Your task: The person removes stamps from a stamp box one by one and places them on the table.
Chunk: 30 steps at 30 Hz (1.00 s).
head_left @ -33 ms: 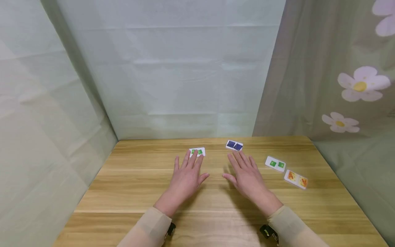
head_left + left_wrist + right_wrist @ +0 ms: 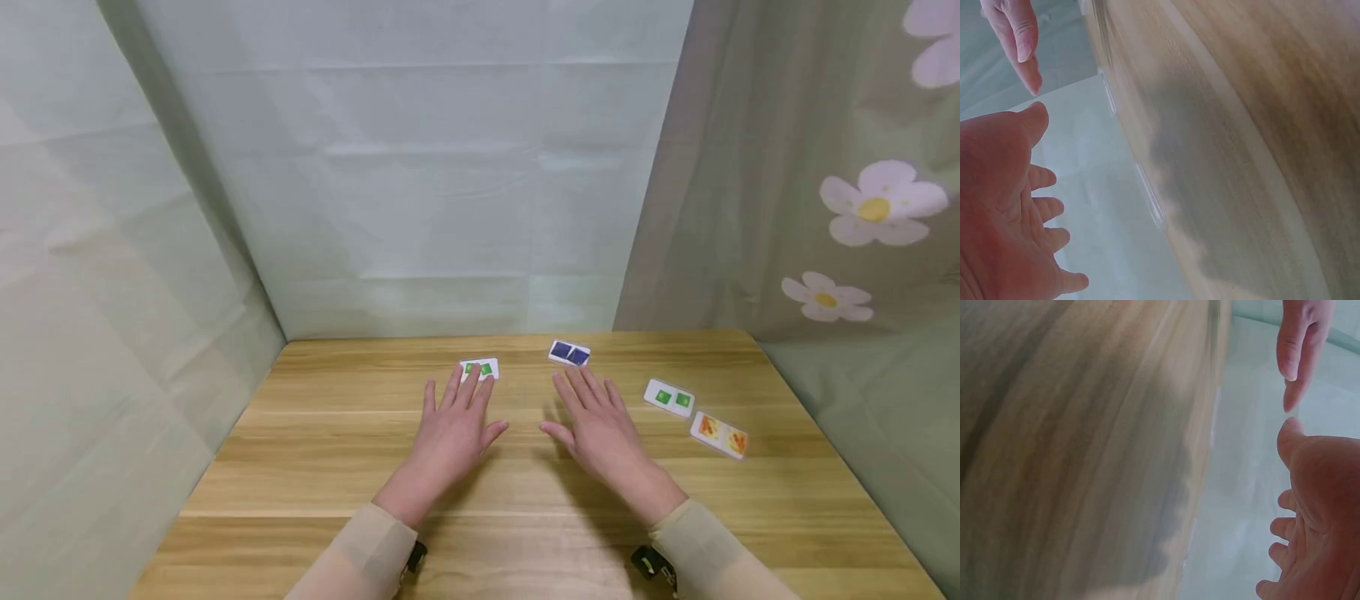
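My left hand (image 2: 453, 429) hovers over the wooden table with its fingers spread, palm down and holding nothing. From the head view, its fingertips partly cover a white card with two green squares (image 2: 491, 364); the left wrist view shows the hand (image 2: 1004, 212) raised off the surface. My right hand (image 2: 600, 433) is also held above the table, fingers extended and nothing in it. Just beyond its fingertips lies a white card with two dark blue squares (image 2: 570, 352). To its right are another green-square card (image 2: 669, 398) and a card with two orange-and-yellow pictures (image 2: 720, 435).
The wooden table (image 2: 337, 475) has a pale cloth wall (image 2: 450, 208) along its back edge and another at the left. A curtain with white flowers (image 2: 873, 204) hangs on the right. Each wrist carries a small dark device (image 2: 651, 562) beneath the sleeve cuff.
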Tool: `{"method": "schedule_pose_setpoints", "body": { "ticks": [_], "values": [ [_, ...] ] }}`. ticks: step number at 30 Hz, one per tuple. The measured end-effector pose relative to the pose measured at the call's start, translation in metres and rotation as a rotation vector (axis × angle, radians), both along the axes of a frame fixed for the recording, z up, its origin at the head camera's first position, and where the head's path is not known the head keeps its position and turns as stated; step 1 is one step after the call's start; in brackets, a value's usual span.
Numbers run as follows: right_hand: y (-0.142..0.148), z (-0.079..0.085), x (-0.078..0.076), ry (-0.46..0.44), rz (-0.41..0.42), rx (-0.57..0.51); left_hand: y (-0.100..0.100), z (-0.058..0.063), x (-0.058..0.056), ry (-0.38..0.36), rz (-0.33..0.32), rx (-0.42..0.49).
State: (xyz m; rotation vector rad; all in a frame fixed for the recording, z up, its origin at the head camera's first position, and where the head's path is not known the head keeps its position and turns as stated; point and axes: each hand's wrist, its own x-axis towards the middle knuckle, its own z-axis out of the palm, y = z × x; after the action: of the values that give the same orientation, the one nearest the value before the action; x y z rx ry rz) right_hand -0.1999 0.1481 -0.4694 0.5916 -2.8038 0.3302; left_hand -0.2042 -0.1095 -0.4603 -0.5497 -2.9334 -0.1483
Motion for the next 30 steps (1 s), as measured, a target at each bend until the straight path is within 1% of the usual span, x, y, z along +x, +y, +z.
{"method": "schedule_pose_setpoints", "body": {
  "ticks": [5, 17, 24, 30],
  "values": [
    [0.001, 0.001, 0.0, 0.005, 0.0, -0.011, 0.0, 0.001, 0.0, -0.007, 0.001, 0.016],
    [0.0, -0.001, -0.001, 0.007, -0.003, -0.032, 0.0, 0.004, -0.005, 0.007, -0.02, 0.029],
    [-0.003, -0.001, -0.004, 0.011, 0.003, -0.068, -0.001, 0.007, -0.011, 0.018, -0.022, 0.032],
    [-0.003, 0.001, -0.008, 0.02, 0.007, -0.04, -0.003, 0.007, -0.013, 0.0, -0.022, 0.041]
  ]
}}
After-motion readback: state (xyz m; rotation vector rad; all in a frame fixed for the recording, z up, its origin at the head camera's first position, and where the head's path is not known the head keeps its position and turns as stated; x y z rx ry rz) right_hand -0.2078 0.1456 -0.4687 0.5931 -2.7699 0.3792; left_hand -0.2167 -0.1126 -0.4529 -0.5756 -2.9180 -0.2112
